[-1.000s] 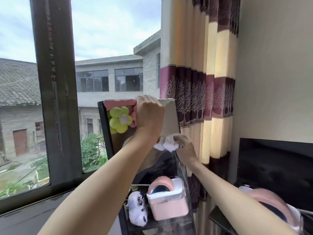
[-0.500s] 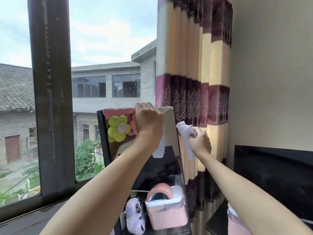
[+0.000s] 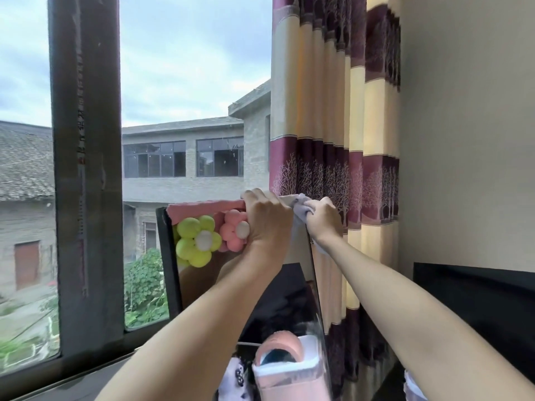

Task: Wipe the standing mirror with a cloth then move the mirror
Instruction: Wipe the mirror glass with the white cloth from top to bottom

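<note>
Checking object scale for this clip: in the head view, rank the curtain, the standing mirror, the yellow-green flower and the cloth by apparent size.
1. curtain
2. standing mirror
3. yellow-green flower
4. cloth, partly hidden in the right hand, so its true extent is unsure.

Glossy glass mirror point(image 3: 292, 302), soft crumpled cloth point(image 3: 301, 211)

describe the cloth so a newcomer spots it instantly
Start at the window; in front of it stands the mirror, with a striped curtain to its right. At the mirror's top right corner, the right hand grips the cloth, a small crumpled pale wad. Unlike the round green and pink flowers stuck near the top left, it is shapeless and whitish.
</note>
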{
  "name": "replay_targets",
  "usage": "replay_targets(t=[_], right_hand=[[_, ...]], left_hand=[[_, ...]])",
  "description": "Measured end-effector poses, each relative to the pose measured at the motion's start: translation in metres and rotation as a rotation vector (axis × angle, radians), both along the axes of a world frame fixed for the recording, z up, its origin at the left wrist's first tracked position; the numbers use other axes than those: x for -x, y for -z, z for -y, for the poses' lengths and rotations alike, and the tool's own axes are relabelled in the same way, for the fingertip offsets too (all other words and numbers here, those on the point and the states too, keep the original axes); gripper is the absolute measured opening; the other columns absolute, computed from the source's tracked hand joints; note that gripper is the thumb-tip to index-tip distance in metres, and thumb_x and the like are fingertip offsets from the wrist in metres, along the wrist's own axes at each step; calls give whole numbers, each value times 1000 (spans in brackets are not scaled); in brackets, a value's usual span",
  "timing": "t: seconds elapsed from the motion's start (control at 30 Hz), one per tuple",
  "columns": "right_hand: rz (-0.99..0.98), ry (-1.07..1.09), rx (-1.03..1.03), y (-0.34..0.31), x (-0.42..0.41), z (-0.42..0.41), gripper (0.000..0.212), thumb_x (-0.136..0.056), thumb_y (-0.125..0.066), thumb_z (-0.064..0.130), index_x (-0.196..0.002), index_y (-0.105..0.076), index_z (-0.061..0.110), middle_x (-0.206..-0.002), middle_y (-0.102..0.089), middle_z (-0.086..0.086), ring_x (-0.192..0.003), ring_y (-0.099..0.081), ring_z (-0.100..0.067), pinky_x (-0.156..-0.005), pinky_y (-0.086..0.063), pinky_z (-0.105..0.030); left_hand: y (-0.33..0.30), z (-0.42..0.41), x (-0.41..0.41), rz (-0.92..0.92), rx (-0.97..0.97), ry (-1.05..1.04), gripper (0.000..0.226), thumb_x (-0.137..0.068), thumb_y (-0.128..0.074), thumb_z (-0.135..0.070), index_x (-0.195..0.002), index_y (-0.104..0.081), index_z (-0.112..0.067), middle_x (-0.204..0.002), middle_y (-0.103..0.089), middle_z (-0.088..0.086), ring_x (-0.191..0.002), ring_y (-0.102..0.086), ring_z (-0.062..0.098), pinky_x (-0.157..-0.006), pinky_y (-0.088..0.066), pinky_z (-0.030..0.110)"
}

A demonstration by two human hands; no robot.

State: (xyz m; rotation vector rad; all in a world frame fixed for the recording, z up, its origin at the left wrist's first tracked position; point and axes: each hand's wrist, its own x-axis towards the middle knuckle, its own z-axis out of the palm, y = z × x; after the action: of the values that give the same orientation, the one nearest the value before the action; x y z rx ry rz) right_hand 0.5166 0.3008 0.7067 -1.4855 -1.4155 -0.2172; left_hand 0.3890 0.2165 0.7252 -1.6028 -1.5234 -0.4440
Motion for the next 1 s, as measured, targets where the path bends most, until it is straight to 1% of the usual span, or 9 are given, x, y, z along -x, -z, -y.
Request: replay_targets(t=[0.13,0.27,0.33,0.43,0.53,0.63,0.73,0.87,1.0], right_hand=[[-15,-88,183,10,-3,-10,33,-93,-43,20,-121,-62,17,-119,-60,-17,-107,-58,-36,-78,-41,-28],[43,-19,504,27,-25,-3,31,-86,-52,36,-98,-71,15,-94,-63,-8,-95,-61,-28,-75,-41,-27],[-13,24,458,24,-33,3,27,-83,-53,37,-92,-72,21,-93,-63,-8,-93,-62,-30,-74,-41,-27],[-61,-15,188,6,-28,9,30,-88,-45,26,-75,-68,14,-86,-60,-15,-83,-55,-31,-67,-35,-27],[-37,-128,99,-3,-12,2,31,-93,-43,28,-107,-68,17,-109,-66,-17,-98,-59,-35,-72,-40,-25],[-94,-174,167,24,-1,-3,40,-95,-38,25,-134,-48,25,-120,-63,-13,-105,-59,-33,-79,-45,-29],[-90,-139,343,74,-10,2,39,-94,-37,15,-131,-48,21,-117,-63,-13,-102,-59,-31,-75,-43,-29],[3,-5,749,125,-35,16,33,-92,-40,19,-113,-61,6,-103,-66,-12,-91,-62,-28,-70,-49,-30],[-95,-44,422,110,-33,27,38,-92,-38,10,-125,-56,19,-120,-63,-10,-104,-59,-30,-78,-46,-30]], left_hand=[[2,-2,3,-15,10,-39,37,-100,-38,-31,-111,-56,-1,-108,-59,11,-101,-54,31,-90,-40,38],[5,-5,4,1,-14,-65,43,-92,-50,-42,-107,-59,-3,-102,-61,10,-96,-56,30,-89,-42,39],[4,-3,2,-23,-29,-41,40,-95,-45,-35,-111,-57,0,-105,-60,12,-99,-55,31,-92,-42,40],[5,-2,0,-35,-54,-19,47,-98,-33,-38,-112,-56,0,-105,-60,10,-99,-55,30,-92,-42,39],[7,-3,4,-40,-91,-37,45,-99,-34,-40,-111,-59,-4,-103,-61,7,-96,-57,28,-90,-43,37],[7,-1,6,-30,-44,-33,44,-98,-40,-40,-112,-57,-1,-105,-59,10,-99,-55,30,-92,-41,40],[5,6,8,-52,-36,-28,30,-97,-35,-11,-116,-53,4,-110,-58,15,-104,-53,34,-94,-40,42],[5,10,8,-107,-64,-34,32,-96,-32,-6,-119,-50,7,-113,-57,17,-106,-53,35,-95,-40,42],[7,9,3,-127,-64,-31,33,-95,-31,-6,-121,-49,7,-115,-55,17,-107,-51,35,-95,-40,42]])
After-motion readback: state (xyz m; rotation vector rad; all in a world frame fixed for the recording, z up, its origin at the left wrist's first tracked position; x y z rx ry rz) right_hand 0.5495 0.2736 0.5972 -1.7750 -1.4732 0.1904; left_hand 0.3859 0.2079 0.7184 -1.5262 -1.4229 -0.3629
